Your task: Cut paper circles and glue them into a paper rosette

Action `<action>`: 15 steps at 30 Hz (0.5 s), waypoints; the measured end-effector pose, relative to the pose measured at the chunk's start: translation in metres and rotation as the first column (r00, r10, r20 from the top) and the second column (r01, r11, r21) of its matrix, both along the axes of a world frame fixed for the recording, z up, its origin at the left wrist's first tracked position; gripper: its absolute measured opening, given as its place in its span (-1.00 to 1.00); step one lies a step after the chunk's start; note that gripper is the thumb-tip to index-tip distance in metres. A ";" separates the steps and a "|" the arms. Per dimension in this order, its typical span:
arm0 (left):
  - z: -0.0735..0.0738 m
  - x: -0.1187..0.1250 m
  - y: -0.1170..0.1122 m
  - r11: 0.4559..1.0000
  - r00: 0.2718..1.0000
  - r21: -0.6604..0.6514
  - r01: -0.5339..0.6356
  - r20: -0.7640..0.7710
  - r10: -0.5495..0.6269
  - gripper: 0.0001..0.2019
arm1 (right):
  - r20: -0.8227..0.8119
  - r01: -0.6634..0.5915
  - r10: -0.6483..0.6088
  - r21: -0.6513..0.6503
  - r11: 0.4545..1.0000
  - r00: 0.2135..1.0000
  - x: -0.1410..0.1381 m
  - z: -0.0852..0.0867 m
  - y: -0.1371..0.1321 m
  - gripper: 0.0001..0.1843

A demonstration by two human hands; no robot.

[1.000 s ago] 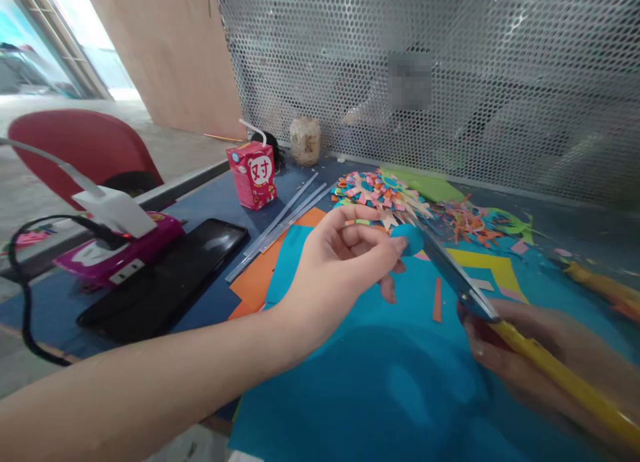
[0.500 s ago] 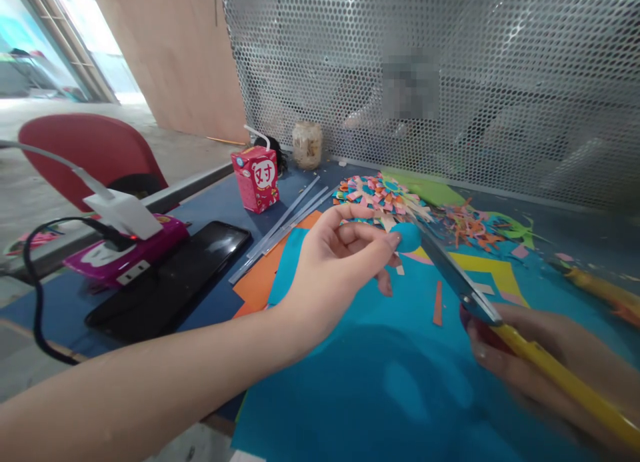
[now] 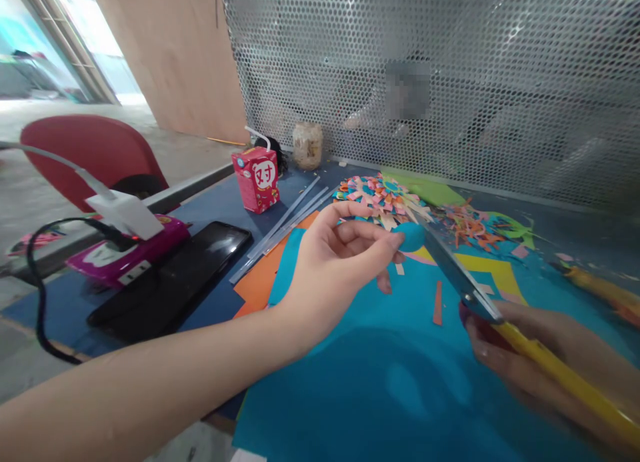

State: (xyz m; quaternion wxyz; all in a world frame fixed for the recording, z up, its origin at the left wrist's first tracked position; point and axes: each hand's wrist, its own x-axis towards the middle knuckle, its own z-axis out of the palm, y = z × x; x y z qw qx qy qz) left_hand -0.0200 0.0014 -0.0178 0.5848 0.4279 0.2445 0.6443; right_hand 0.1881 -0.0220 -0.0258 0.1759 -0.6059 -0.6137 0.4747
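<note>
Between thumb and fingertips my left hand [image 3: 345, 255] pinches a small round piece of blue paper [image 3: 411, 237], held above the table. My right hand [image 3: 540, 362] is closed around the handles of a pair of scissors [image 3: 457, 275] with a yellow handle. Their blades point up and left, with the tips at the right edge of the blue piece. Under both hands lies a large blue paper sheet [image 3: 350, 395]. Behind my left hand is a pile of colourful cut-paper flowers [image 3: 373, 190].
Paper scraps [image 3: 475, 227] lie at the back right, near green paper [image 3: 430, 190]. On the left are a black phone [image 3: 170, 282], a purple power strip [image 3: 125, 252] and a pink drink carton [image 3: 256, 179]. A jar [image 3: 307, 145] stands before the perforated metal panel [image 3: 325, 55].
The blue piece has turned slightly in my left fingers. The scissors have shifted very little at its right edge.
</note>
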 end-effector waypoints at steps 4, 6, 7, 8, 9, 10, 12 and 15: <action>0.000 0.000 0.000 1.000 1.000 0.007 -0.004 -0.002 0.004 -0.76 | 0.015 -0.057 0.056 0.047 0.997 0.998 0.008 -0.004 0.003 -0.61; 0.000 0.000 0.001 1.000 1.000 0.004 -0.004 -0.002 0.004 -0.76 | 0.006 -0.046 0.046 0.049 0.998 0.999 0.007 -0.005 0.002 -0.61; 0.000 0.000 0.001 1.000 1.000 0.001 -0.005 -0.004 0.005 -0.76 | 0.000 -0.034 0.034 0.048 0.998 0.999 0.007 -0.005 0.002 -0.60; 0.000 0.000 0.001 1.000 1.000 -0.002 -0.009 -0.005 0.009 -0.77 | -0.006 -0.023 0.023 0.039 0.999 1.000 0.006 -0.005 0.002 -0.59; 0.001 0.000 0.001 1.000 1.000 -0.005 -0.012 -0.007 0.012 -0.77 | -0.011 -0.013 0.014 0.027 1.000 1.000 0.006 -0.006 0.002 -0.59; 0.001 0.000 0.001 1.000 1.000 -0.006 -0.015 -0.008 0.015 -0.77 | -0.020 -0.004 0.004 0.015 1.000 1.000 0.005 -0.006 0.001 -0.58; 0.001 0.000 0.001 1.000 1.000 -0.005 -0.019 -0.012 0.019 -0.77 | -0.023 0.027 -0.027 0.012 1.000 0.999 0.004 -0.005 0.001 -0.58; 0.000 -0.001 0.000 1.000 1.000 -0.007 -0.020 -0.022 0.020 -0.77 | 0.039 0.070 -0.072 0.063 0.996 0.997 0.002 -0.003 -0.002 -0.55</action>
